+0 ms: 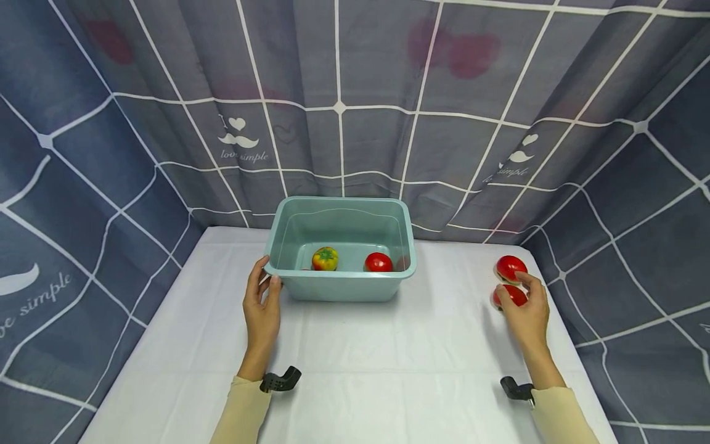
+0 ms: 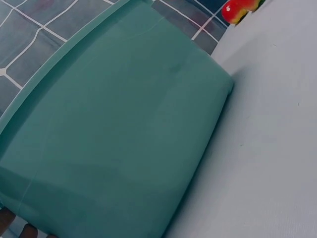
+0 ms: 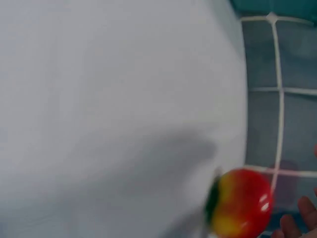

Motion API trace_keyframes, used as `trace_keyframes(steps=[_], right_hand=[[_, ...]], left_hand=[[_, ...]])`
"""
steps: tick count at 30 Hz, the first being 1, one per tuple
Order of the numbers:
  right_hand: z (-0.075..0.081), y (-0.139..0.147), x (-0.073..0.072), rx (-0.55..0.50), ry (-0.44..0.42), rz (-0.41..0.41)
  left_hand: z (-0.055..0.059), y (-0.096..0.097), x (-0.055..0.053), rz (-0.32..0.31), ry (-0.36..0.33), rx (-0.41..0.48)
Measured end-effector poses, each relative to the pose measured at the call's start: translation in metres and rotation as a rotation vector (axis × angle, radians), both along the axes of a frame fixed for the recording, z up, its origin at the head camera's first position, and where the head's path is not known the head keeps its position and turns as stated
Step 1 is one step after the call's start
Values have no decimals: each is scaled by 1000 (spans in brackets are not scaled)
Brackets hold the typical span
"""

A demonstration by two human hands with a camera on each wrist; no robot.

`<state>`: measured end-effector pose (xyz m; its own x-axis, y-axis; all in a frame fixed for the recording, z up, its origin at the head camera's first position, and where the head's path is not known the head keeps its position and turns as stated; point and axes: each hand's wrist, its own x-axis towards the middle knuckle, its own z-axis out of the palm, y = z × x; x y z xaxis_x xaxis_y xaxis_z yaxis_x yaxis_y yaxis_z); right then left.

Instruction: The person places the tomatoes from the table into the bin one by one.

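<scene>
Left hand (image 1: 262, 311): bent round the green tub (image 1: 341, 288), holding its 8 o'clock corner.
Right hand (image 1: 526, 314): thumb and fingers partly spread around the near red fruit (image 1: 516, 296); can't tell if it grips.
Far red fruit (image 1: 510, 267): just past that one, at 12 o'clock.
In the tub: yellow fruit (image 1: 325, 259), 8 o'clock; shiny red fruit (image 1: 379, 262), 4 o'clock.

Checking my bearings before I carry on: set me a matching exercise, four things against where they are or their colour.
1. Left hand
2. Right hand
3. Yellow-green fruit
4. Bin

A. Inside the bin
B. At the nearer red fruit outside the bin
C. Pale teal
D. At the bin's near left corner

Pairs: 1-D, 2-B, 3-A, 4-C
</scene>
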<state>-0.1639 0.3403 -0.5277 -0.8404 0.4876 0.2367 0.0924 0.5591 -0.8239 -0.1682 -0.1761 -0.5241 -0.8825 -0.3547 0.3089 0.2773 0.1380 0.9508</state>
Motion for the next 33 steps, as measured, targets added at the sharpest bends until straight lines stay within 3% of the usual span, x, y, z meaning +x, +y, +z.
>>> trace_keyframes(steps=[6,12,20,33], right_hand=[[-21,10,5,10,-61,-24],[-32,13,5,-24,-116,-28],[-38,16,4,-45,-170,-30],[-36,13,4,-44,-181,-55]], left_hand=[[0,-1,1,2,10,10],[0,-1,0,-2,11,19],[0,-2,1,-10,0,9],[2,-2,1,-20,-3,5]])
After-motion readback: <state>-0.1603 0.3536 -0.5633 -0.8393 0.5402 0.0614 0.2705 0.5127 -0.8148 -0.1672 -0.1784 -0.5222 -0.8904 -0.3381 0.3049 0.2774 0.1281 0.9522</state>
